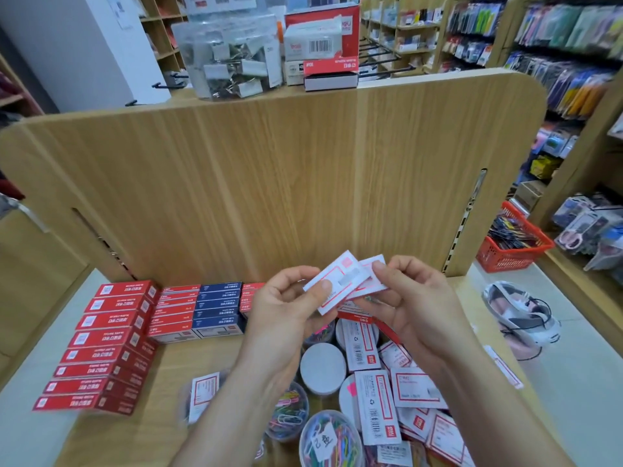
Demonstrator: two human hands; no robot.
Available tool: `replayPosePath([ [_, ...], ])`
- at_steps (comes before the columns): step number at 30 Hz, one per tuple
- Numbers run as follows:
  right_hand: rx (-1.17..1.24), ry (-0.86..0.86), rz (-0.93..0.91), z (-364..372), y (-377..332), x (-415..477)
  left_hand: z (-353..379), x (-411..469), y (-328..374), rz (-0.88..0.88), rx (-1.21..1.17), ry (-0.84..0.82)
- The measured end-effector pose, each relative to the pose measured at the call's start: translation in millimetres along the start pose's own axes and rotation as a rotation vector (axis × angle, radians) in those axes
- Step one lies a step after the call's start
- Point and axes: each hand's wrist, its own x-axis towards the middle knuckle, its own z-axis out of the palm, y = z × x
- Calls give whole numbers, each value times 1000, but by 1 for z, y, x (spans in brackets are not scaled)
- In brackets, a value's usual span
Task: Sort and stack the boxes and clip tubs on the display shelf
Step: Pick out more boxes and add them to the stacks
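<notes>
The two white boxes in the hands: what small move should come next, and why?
Probably square them face to face into one stack. The left hand pinches one white box, the right hand pinches a second box, and they overlap askew; the red boxes already stand in neat rows.

1. Row of boxes (101, 345) runs front to back along the shelf (202, 358) left side.
2. Stacked boxes (199, 311) against back panel (269, 180), right of the row.
3. Tubs (323, 367) front centre; loose boxes (418, 389) just right, some on the tubs.
4. Left hand (286, 305), right hand (414, 298) hold small boxes (337, 281) above tubs.
5. Clip bin (232, 52) on top of panel; basket (512, 251) far right.
</notes>
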Motion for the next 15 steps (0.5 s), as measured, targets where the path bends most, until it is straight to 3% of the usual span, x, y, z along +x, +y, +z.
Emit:
replayPosePath([
  [11, -283, -188, 13, -19, 2, -5, 6, 6, 4, 20, 422, -109],
  [15, -298, -109, 6, -24, 1, -6, 6, 14, 5, 3, 449, -95],
])
